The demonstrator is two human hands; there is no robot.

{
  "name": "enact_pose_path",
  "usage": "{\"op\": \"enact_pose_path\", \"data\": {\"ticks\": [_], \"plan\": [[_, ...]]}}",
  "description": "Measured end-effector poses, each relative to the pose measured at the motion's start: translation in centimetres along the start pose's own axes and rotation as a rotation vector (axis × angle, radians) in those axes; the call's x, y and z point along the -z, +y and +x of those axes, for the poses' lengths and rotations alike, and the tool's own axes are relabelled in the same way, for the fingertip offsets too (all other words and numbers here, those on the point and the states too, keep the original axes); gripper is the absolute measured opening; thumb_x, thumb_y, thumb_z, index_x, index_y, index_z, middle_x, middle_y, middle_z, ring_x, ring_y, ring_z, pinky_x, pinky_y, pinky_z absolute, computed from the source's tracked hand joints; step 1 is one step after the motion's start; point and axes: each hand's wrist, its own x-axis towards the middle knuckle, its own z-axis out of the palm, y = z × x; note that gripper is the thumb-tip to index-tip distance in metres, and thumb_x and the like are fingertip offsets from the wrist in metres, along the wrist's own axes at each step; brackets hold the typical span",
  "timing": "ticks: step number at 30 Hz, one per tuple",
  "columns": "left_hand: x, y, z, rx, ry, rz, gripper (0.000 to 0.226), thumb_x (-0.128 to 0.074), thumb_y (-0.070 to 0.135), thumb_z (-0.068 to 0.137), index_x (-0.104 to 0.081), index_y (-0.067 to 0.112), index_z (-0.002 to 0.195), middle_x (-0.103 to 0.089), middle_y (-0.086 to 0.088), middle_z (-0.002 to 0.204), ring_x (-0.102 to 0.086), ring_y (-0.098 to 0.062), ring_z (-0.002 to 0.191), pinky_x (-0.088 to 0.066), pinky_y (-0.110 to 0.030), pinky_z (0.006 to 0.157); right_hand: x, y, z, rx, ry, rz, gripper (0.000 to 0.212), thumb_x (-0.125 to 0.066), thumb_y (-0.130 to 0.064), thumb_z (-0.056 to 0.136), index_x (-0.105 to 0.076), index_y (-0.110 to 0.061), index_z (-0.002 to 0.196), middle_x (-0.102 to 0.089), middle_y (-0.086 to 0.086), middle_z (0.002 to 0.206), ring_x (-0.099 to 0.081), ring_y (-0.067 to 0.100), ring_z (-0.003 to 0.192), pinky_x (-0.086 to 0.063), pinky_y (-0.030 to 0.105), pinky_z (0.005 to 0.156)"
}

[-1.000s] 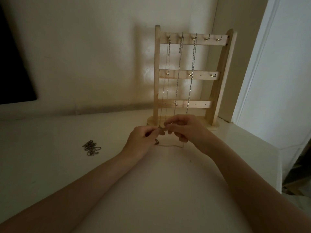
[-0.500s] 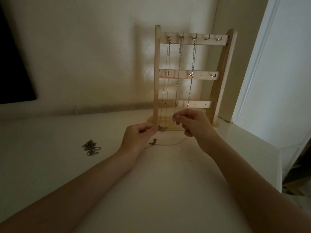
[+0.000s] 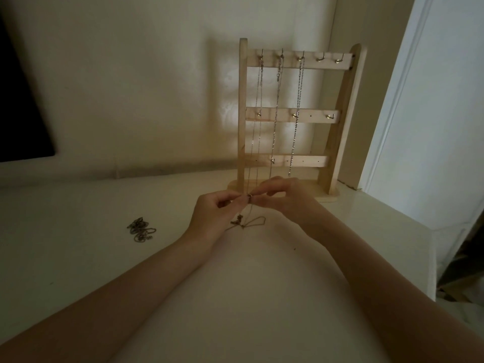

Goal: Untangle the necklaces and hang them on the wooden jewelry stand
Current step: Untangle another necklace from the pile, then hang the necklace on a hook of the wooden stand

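A wooden jewelry stand (image 3: 340, 121) with three hook rails stands at the back of the white table. Three chains (image 3: 297, 119) hang from its top rail's left hooks. My left hand (image 3: 213, 216) and my right hand (image 3: 284, 199) meet just in front of the stand's base, both pinching a thin necklace (image 3: 255, 221) at one small spot. Below my fingers the necklace droops in a loop onto the table, with a small clump at its left end. A tangled pile of necklaces (image 3: 141, 229) lies on the table to the left.
The white table (image 3: 78, 258) ends at a right edge near a pale door frame (image 3: 392, 100). A dark panel (image 3: 21, 113) sits on the wall at the far left. The stand's two rightmost top hooks (image 3: 330, 60) carry nothing.
My right hand came back down and left to meet my left hand, and the necklace's slack gathered into a smaller loop under my fingers.
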Motion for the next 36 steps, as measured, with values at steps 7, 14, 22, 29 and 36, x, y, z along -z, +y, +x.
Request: {"op": "enact_pose_path", "data": {"ticks": [7, 14, 22, 29, 36], "plan": [[-0.17, 0.13, -0.02, 0.053, -0.041, -0.021, 0.017, -0.058, 0.015, 0.088, -0.064, 0.014, 0.072, -0.042, 0.014, 0.043, -0.037, 0.0, 0.038, -0.032, -0.015, 0.041, 0.16, -0.17, -0.2, -0.056, -0.093, 0.178, 0.007, -0.065, -0.015, 0.084, -0.072, -0.016, 0.083, -0.068, 0.0, 0.085, -0.057, 0.006, 0.077, -0.041, 0.023, 0.069], [-0.11, 0.11, -0.02, 0.023, -0.037, -0.025, 0.018, -0.057, 0.014, 0.088, -0.063, 0.017, 0.071, -0.043, 0.018, 0.041, -0.039, 0.001, 0.041, -0.033, -0.014, 0.042, 0.45, -0.41, -0.27, -0.074, -0.105, 0.304, 0.015, -0.058, -0.009, 0.087, -0.069, -0.015, 0.078, -0.068, -0.002, 0.081, -0.056, 0.005, 0.074, -0.04, 0.024, 0.069], [-0.23, 0.06, 0.14, -0.005, -0.009, -0.056, 0.012, -0.063, 0.011, 0.083, -0.063, 0.019, 0.073, -0.047, 0.013, 0.053, -0.042, 0.002, 0.045, -0.035, -0.013, 0.048, 0.57, -0.61, -0.32, -0.078, -0.092, 0.395, 0.02, -0.053, -0.005, 0.087, -0.065, -0.011, 0.073, -0.062, -0.001, 0.078, -0.051, 0.009, 0.076, -0.038, 0.025, 0.067], [0.07, -0.11, 0.12, -0.086, 0.007, -0.037, 0.009, -0.066, 0.016, 0.082, -0.071, 0.022, 0.086, -0.033, 0.002, 0.058, -0.034, -0.001, 0.044, -0.03, -0.008, 0.046, 0.49, -0.43, -0.2, -0.083, -0.097, 0.417, 0.025, -0.052, -0.005, 0.088, -0.066, -0.013, 0.069, -0.063, -0.005, 0.071, -0.052, 0.008, 0.072, -0.039, 0.023, 0.065], [0.2, 0.53, 0.85, -0.051, 0.011, -0.061, 0.009, -0.064, 0.017, 0.084, -0.071, 0.014, 0.09, -0.05, 0.018, 0.048, -0.041, 0.003, 0.04, -0.03, -0.007, 0.044, 0.64, -0.71, -0.37, -0.133, -0.18, 0.559, 0.018, -0.051, -0.009, 0.091, -0.062, -0.008, 0.077, -0.058, 0.002, 0.067, -0.056, 0.013, 0.066, -0.045, 0.025, 0.068]]}}
